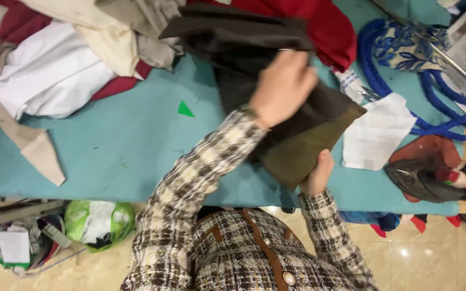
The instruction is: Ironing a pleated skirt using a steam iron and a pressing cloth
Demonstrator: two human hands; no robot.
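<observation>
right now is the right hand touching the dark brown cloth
Touching. The head view shows the right hand gripping the lower edge of the dark brown cloth, its thumb lying against the fabric with no gap.

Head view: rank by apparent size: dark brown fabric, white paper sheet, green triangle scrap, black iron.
1. dark brown fabric, held up nearer the camera, so its lead is inflated
2. white paper sheet and black iron, too alike to rank
3. green triangle scrap

Matt dark brown cloth, smooth teal table cover, white paper, glossy floor tiles.
</observation>
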